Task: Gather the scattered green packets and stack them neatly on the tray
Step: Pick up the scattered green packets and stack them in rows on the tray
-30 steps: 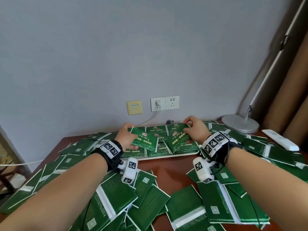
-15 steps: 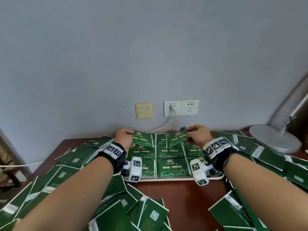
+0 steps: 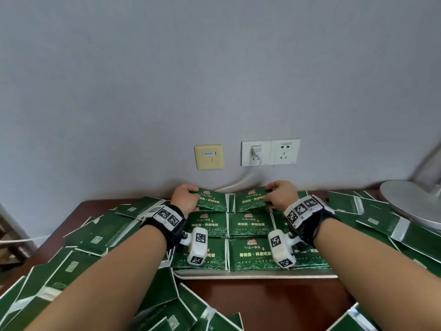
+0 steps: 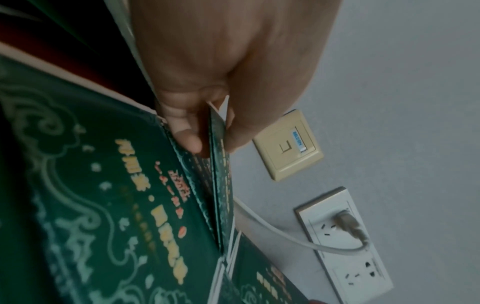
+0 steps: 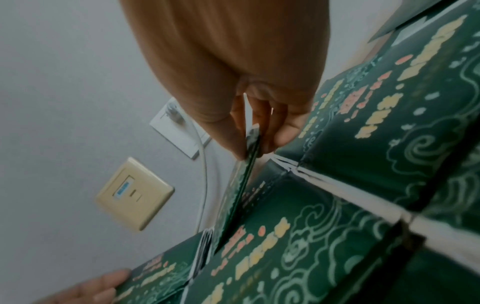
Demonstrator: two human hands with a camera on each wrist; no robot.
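A white tray (image 3: 250,274) on the brown table carries green packets laid in neat rows. My left hand (image 3: 185,199) pinches a green packet (image 3: 212,200) over the tray's far left stack; the left wrist view shows thumb and fingers (image 4: 187,139) closed on its edge (image 4: 221,174). My right hand (image 3: 280,195) pinches another green packet (image 3: 250,201) over the far middle stack, its thin edge (image 5: 249,164) between thumb and fingers in the right wrist view. Both packets sit tilted, low over the stacks.
Loose green packets (image 3: 100,237) cover the table to the left, right (image 3: 381,218) and near edge. A grey lamp base (image 3: 410,204) stands at the far right. Wall sockets (image 3: 270,152) with a white cable (image 3: 241,181) lie behind the tray.
Both hands have carried their packets further back and lower, onto the tray's far row. The head view has closed in on the tray.
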